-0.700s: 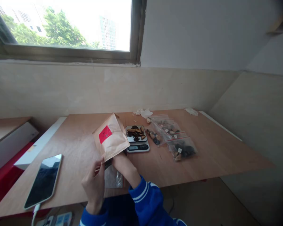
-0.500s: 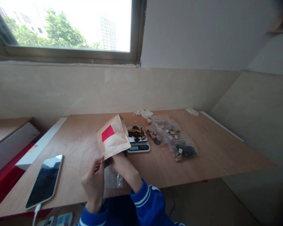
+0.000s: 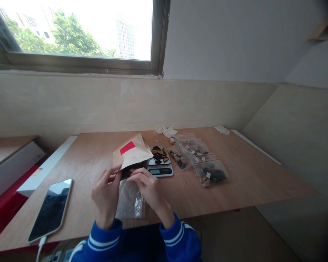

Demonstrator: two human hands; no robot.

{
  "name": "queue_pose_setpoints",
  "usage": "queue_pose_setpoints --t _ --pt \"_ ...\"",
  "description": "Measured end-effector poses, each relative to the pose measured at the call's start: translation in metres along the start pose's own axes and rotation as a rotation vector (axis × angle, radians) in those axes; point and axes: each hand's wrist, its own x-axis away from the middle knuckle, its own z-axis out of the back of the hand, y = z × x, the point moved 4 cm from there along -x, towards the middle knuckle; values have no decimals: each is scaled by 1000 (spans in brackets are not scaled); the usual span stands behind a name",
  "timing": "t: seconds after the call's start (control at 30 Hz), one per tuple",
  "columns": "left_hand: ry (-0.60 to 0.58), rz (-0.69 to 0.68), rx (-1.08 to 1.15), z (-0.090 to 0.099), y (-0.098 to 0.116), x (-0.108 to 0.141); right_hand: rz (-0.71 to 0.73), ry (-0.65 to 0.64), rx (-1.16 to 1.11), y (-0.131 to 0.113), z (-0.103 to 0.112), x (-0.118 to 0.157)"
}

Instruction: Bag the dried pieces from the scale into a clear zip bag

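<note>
My left hand (image 3: pixel 107 193) pinches the lower left edge of a kraft paper bag (image 3: pixel 135 154) with a red label. The bag's dark mouth gapes toward me. At the right part of that mouth is my right hand (image 3: pixel 149 185), its fingers bent; what it holds, if anything, is hidden. Behind the bag's right edge, a white scale (image 3: pixel 168 171) carries dark and tan dried pieces (image 3: pixel 160 154). Below my hands lies a clear zip bag (image 3: pixel 129 202), flat on the table.
Several filled zip bags (image 3: pixel 213 173) lie to the right of the scale. A phone (image 3: pixel 51 207) with a white cable rests at the left. Crumpled tissue (image 3: pixel 168 131) is at the table's back edge, and another piece (image 3: pixel 222 130) lies farther right.
My right hand has come out of the paper bag to its mouth. The paper bag has tilted lower, showing its dark opening, and more of the clear bag below is visible.
</note>
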Motion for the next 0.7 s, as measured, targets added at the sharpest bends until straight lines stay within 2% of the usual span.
queue_pose_setpoints --t 0.1,0.17,0.27,0.33,0.4,0.5,0.6,0.7 --pt "-70 23 14 -4 6 -11 -16 203 -132 -2 7 3" --pt "-114 40 50 -9 8 -19 -96 420 -202 4 16 9" --pt "-166 30 187 -18 10 -29 -290 735 -277 31 32 22" --pt "-185 19 283 -22 10 -35 -377 816 -303 56 41 28" --pt "-171 25 339 -24 9 -41 -407 795 -273 79 48 29" --pt "-121 27 381 -22 8 -52 -381 696 -141 106 52 22" --pt "-93 4 380 -19 11 -65 -323 567 74 118 49 11" --pt "-34 -40 336 -15 18 -81 -254 421 344 121 43 2"
